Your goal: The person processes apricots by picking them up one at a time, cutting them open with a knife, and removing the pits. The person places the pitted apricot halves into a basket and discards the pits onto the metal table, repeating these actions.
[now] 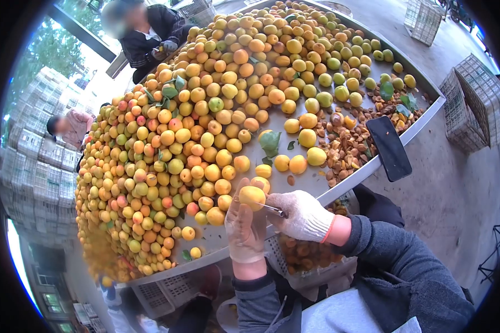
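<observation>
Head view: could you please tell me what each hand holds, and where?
The left hand cups an apricot from below in its fingertips. The right hand grips a small knife by its handle, hidden in the fist, blade touching the apricot.

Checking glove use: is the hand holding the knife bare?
No, the right hand gripping the knife against the apricot wears a white knit glove.

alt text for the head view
The left hand holds an apricot while the right hand presses a small knife against it, both gloved. Beyond them a metal table is heaped with apricots, with pits and a phone near its edge.
</observation>
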Available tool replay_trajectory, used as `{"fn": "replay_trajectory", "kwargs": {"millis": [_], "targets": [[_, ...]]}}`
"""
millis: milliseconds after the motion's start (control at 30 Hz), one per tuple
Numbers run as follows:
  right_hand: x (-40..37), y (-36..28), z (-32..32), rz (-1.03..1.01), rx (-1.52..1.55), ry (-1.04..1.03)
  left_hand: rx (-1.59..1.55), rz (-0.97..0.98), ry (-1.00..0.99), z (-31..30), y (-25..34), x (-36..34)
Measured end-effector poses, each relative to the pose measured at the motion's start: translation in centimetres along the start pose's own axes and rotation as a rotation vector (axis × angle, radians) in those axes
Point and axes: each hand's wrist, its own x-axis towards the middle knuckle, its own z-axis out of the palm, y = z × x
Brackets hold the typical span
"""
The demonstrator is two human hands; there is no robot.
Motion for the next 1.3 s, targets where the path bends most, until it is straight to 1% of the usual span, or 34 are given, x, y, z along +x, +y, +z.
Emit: {"fn": "replay_trajectory", "kwargs": {"millis": [167,233,267,300,333,467,500,533,567,633,667,733,767,800,833,867,900,933,1000,1033,1067,1133,1167,1200,1233,1267,1300], "targets": [[0.2,-0.2,0.4,0.009,-0.046,0.027,0.018,0.025,0.007,0.6,0.6,-0.2],[0.3,0.0,0.4,-0.006,-0.067,0.039,0.290,-0.048,0.163,1.3,1.4,-0.5],[0.4,0.4,0.4,0.039,-0.091,-0.007,0.289,-0.049,0.162,1.1,1.3,-0.5],[0.5,0.7,0.4,0.085,-0.117,-0.054,0.408,0.008,0.122,0.8,1.1,-0.6],[0.5,0.8,0.6,0.087,-0.120,-0.054,0.527,0.064,0.080,0.6,1.0,-0.7],[0.5,0.6,1.1,-0.006,-0.088,0.047,0.497,0.106,0.052,0.5,1.0,-0.8],[0.6,0.5,1.2,-0.033,-0.057,0.088,0.405,0.135,0.026,0.4,0.6,-0.8],[0.6,0.4,1.2,-0.040,-0.060,0.085,0.315,0.164,-0.002,0.3,0.4,-0.7],[0.5,0.4,1.2,-0.007,-0.089,0.048,0.312,0.170,-0.002,0.4,0.5,-0.6],[0.4,0.4,1.1,0.029,-0.120,0.006,0.303,-0.040,0.115,0.4,0.6,-0.7],[0.4,0.4,1.0,0.019,-0.150,0.009,0.300,-0.041,0.117,0.7,0.6,-0.8],[0.5,0.5,0.7,0.011,-0.183,0.010,0.870,0.266,0.065,1.5,0.4,-1.0],[0.6,0.6,0.6,0.049,-0.125,-0.046,0.867,0.262,0.062,1.6,0.6,-1.1],[0.5,0.7,0.4,0.088,-0.070,-0.102,0.963,0.295,0.033,1.6,0.8,-1.1],[0.5,0.8,0.4,0.089,-0.077,-0.101,1.058,0.334,0.004,1.7,0.9,-1.0],[0.6,1.0,0.6,0.082,-0.001,-0.096,1.053,0.338,-0.002,1.7,1.0,-1.0],[0.6,1.1,0.9,0.075,0.074,-0.089,0.986,0.278,0.001,1.7,1.1,-1.1],[0.5,1.3,1.4,0.072,0.062,-0.081,0.914,0.222,0.002,1.8,1.2,-1.2],[0.3,1.3,1.7,0.079,0.024,-0.034,0.572,0.219,0.044,1.2,0.2,-1.2],[0.4,0.8,1.3,0.034,-0.006,-0.023,0.649,0.284,-0.003,0.1,-0.3,-0.7],[0.3,0.4,1.2,-0.002,-0.041,-0.003,0.529,0.145,0.093,0.4,-0.7,-0.7],[0.2,1.2,1.7,0.003,-0.027,0.002,0.629,0.160,0.110,0.7,-0.5,-0.6],[0.0,1.6,2.0,0.056,-0.034,-0.019,0.738,0.201,0.092,0.8,-0.2,-0.7],[0.2,1.7,1.9,0.106,-0.027,-0.051,0.753,0.259,0.065,1.7,0.0,-0.9],[0.4,0.8,1.2,0.152,-0.067,-0.099,0.905,0.318,0.040,2.1,0.4,-0.9],[0.5,1.1,1.2,0.154,-0.066,-0.078,1.064,0.374,0.022,2.2,0.8,-0.9],[0.6,1.5,1.1,0.116,-0.062,-0.145,1.068,0.374,0.008,2.3,1.0,-0.9]]}}
